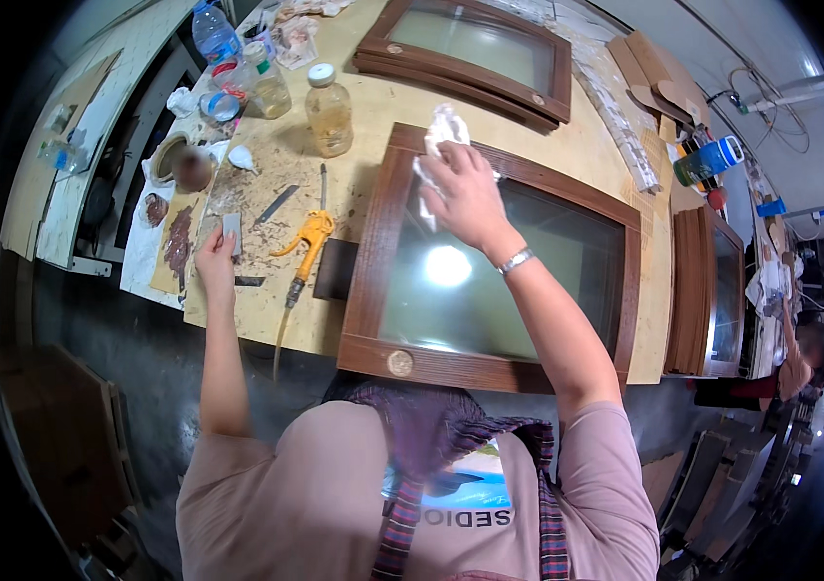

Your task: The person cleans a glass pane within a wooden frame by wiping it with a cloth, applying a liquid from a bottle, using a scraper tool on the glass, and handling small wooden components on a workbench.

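A brown wood-framed glass door (492,358) lies flat at the table's front edge, with lamp glare on its pane. At its far left corner, my right hand (465,194) presses a crumpled white cloth (447,126) onto the frame and glass. My left hand (215,258) pinches a small flat grey scraper blade (231,232) above the table, left of the door. Between that hand and the door lies a yellow air blow gun (309,247) with its hose trailing over the edge. A thin dark strip (277,203) lies near its nozzle.
More framed glass panels (470,48) are stacked at the far side. A bottle of yellowish liquid (329,111) stands behind the blow gun, with other bottles and an open can (175,160) to the left. Upright doors (698,290) stand at right; a co-worker (794,363) is beyond.
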The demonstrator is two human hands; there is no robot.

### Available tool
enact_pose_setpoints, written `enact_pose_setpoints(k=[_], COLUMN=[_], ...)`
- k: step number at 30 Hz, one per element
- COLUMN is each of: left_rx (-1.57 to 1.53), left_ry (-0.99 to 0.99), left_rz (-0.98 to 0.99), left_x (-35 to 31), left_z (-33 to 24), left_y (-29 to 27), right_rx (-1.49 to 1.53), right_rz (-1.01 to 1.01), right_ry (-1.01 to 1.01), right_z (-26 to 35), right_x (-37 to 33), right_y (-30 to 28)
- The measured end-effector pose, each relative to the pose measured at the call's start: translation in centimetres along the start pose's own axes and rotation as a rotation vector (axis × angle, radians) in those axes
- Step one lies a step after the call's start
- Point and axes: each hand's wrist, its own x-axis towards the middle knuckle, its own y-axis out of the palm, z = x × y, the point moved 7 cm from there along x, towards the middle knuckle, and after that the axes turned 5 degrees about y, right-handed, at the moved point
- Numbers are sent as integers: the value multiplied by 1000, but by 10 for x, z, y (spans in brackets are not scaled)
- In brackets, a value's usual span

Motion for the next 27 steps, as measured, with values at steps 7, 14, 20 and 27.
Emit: enact_pose_setpoints(k=[7,14,20,27], left_rx=[789,233,22,413], left_ry=[363,464,523,1134], left_rz=[16,410,811,1253], left_x=[55,12,-100,-219], left_z=[-27,-107,-236,-214], left_y=[14,106,216,303], right_rx=[26,-224,795,-12], right_rz=[-14,-9,-133,-129], right_ry=[40,445,780,817], right_z=[0,-92,-85,-136], right_x=[-14,-110,-116,-186], right_y=[0,-84,-84,-156])
